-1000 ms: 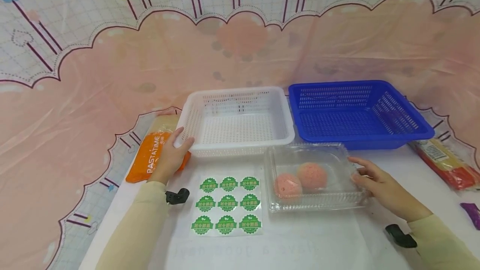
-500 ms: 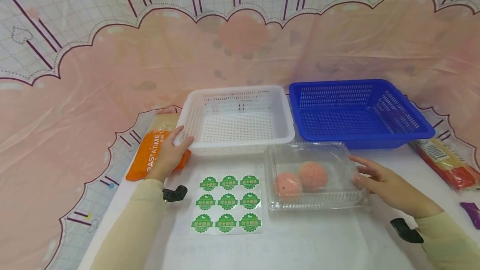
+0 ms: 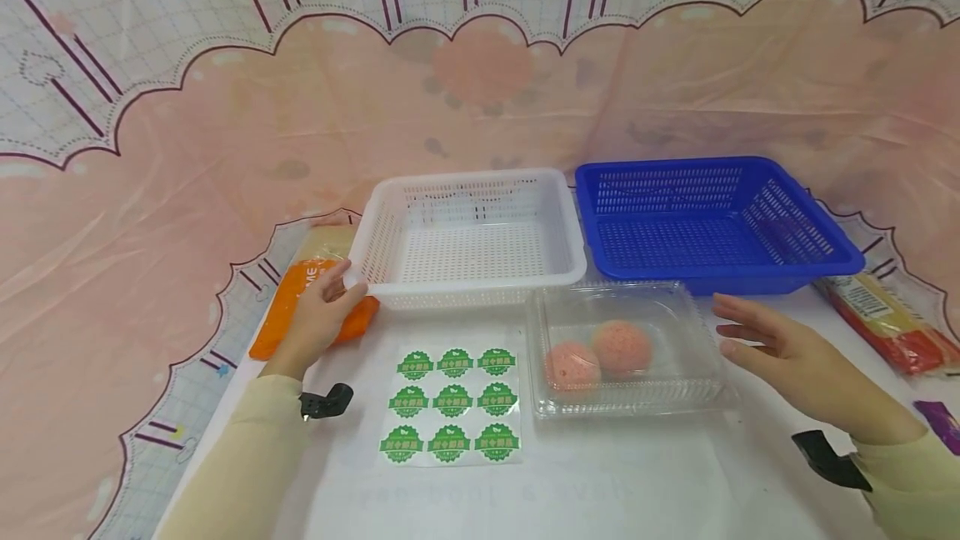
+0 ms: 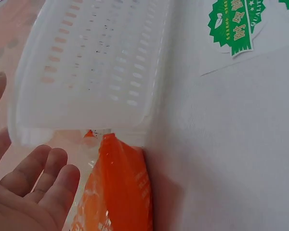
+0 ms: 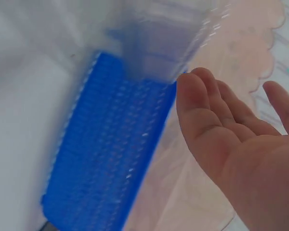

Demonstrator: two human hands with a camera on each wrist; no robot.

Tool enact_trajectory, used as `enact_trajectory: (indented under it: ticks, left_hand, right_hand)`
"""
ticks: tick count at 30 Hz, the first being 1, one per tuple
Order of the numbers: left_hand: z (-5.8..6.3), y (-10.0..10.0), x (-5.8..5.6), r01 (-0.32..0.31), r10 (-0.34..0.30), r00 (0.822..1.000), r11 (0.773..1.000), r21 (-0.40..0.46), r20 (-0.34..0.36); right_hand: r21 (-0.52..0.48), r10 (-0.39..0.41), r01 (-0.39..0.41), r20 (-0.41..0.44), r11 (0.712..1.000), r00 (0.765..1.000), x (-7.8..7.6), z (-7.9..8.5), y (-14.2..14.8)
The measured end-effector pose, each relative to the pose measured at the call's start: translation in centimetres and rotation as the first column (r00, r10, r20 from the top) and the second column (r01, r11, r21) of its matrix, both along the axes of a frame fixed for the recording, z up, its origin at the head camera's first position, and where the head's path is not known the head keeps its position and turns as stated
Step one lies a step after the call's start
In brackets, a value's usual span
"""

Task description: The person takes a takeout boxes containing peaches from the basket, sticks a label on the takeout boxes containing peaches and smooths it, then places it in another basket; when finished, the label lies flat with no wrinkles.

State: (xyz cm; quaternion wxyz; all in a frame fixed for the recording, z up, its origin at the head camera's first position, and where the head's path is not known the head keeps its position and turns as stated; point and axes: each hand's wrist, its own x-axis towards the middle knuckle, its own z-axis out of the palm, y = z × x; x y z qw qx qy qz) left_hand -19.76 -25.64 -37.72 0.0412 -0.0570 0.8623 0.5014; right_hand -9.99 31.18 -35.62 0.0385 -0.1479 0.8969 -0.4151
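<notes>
A clear plastic clamshell box (image 3: 678, 348) stands closed on the white table, with two pink balls (image 3: 622, 347) showing through its lid. My right hand (image 3: 810, 365) hovers just right of the box, fingers loosely extended and apart from it. At the front left corner of a white perforated basket (image 3: 472, 283), my left hand (image 3: 311, 323) has relaxed fingers and holds nothing. In the left wrist view its fingertips lie just below the basket's rim (image 4: 31, 137). Beneath that hand is an orange PASTATIME bag (image 3: 273, 332), partly hidden by it.
A sheet of round green stickers (image 3: 451, 401) lies in front of the white basket. Behind the box sits a blue perforated basket (image 3: 720, 248). At the right edge are a red and yellow packet (image 3: 892, 319) and a small purple wrapper (image 3: 939, 423). A patterned cloth (image 3: 480, 115) hangs behind.
My left hand has let go of the white basket's corner and drawn back slightly left and down. My right hand has moved off the box to the right.
</notes>
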Motion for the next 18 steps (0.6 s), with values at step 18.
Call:
enact_trajectory:
  ticks: [18]
  left_hand:
    - [0.8,-0.5,5.5,0.213,-0.216,0.976,0.969,-0.128,-0.008]
  right_hand:
    - [-0.142,0.159,-0.174,-0.11,0.975,0.981,2.2,1.3,-5.5]
